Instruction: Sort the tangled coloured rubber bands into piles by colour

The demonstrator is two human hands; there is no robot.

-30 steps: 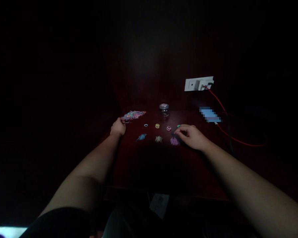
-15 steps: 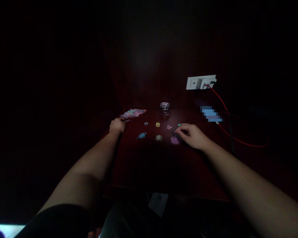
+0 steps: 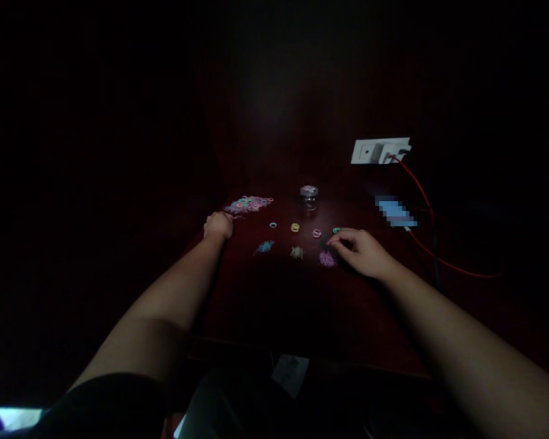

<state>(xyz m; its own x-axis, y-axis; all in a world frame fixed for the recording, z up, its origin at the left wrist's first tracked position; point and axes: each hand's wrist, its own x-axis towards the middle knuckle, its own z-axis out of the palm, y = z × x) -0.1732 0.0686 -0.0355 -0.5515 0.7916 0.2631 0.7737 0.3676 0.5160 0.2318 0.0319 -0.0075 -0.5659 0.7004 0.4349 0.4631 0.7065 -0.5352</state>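
Note:
My left hand (image 3: 218,225) rests at the table's left edge with its fingers curled, just in front of a mixed heap of small coloured rubber bands (image 3: 249,204). Whatever it may hold is hidden. My right hand (image 3: 361,251) has thumb and fingertips pinched together beside a pile of purple rubber bands (image 3: 328,259); anything between them is too small to tell. Left of that lie a pale yellowish pile (image 3: 297,252) and a blue pile (image 3: 266,246). Behind these sit a light blue band (image 3: 273,225), yellow bands (image 3: 295,227), pink bands (image 3: 317,233) and a green band (image 3: 336,230), partly covered by my right hand.
A clear lidded jar (image 3: 308,195) stands at the back of the dark red table (image 3: 274,299). To the right lies a blurred blue device (image 3: 394,211) on a red cable (image 3: 418,181), which runs to a charger in the wall socket (image 3: 366,152).
The view has shifted slightly, moving things a little to the right. My left hand's fingers, earlier reaching toward the mixed heap, are now curled in. My right hand keeps its pinch by the purple pile.

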